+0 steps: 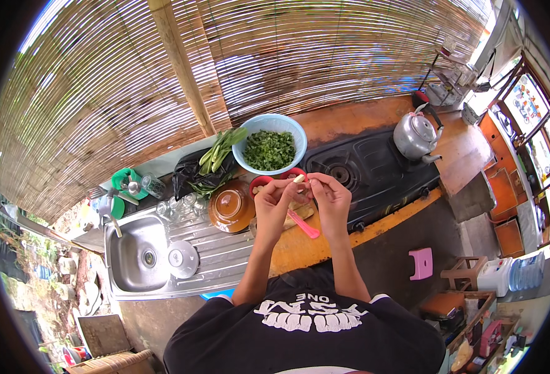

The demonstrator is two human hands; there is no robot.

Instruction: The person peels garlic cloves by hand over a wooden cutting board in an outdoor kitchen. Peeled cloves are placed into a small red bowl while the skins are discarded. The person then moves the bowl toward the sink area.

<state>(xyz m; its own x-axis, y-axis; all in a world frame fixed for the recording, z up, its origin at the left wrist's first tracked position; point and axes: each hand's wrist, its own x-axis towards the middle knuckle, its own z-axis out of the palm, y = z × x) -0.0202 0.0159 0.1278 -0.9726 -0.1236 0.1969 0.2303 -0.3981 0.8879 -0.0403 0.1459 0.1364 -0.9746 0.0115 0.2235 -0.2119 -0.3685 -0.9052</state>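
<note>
My left hand [275, 198] holds a pale peeled garlic clove [299, 178] between thumb and fingers. My right hand [332, 196] meets it with bent fingertips close to the clove; whether they pinch a bit of skin is too small to tell. Beneath the hands lies a wooden cutting board [304, 216], with a pink-handled knife [306, 226] across it. Behind my left hand a red bowl [259, 181] contains pale cloves. A second red bowl [294, 171], partly hidden by my fingers, stands beside it. Beyond them, a light blue colander [299, 135] is filled with chopped leafy greens [269, 150].
Left of the board are an upturned brown glass plate [230, 205], drinking glasses [181, 205] and a steel sink [137, 276] with a bowl [183, 260] on its drainer. Leafy stalks [216, 156] rest on a black plastic bag [186, 175]. A gas stove [368, 187] bears a kettle [415, 135] at right.
</note>
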